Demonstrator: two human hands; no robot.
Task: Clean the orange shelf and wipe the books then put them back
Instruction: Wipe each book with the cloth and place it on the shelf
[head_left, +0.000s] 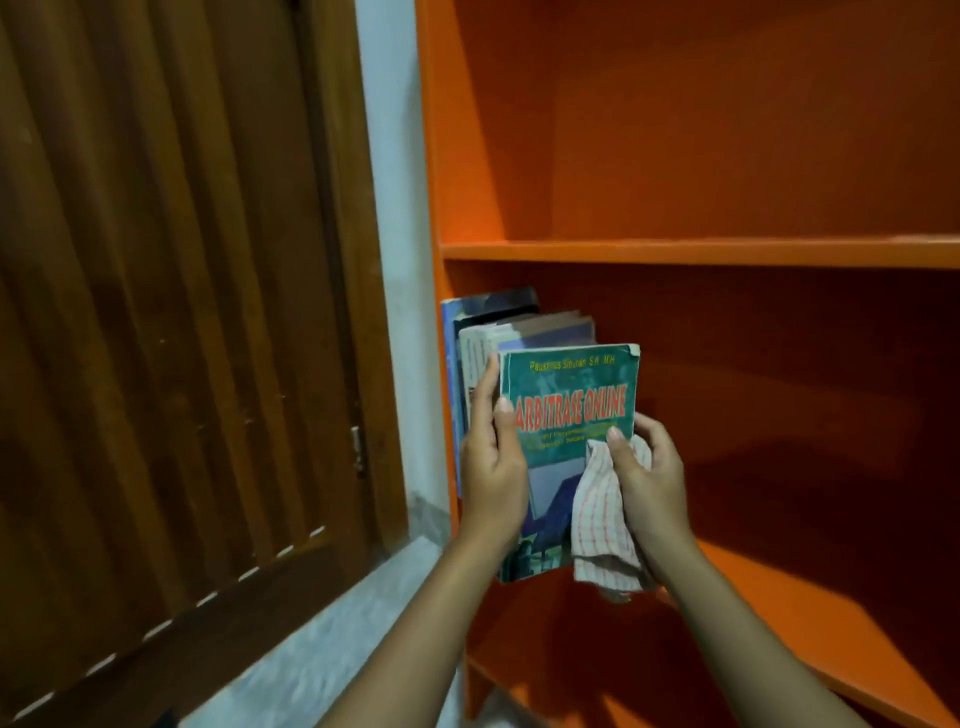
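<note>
Green book's subtitle (569, 435) illegibly blurry.
</note>
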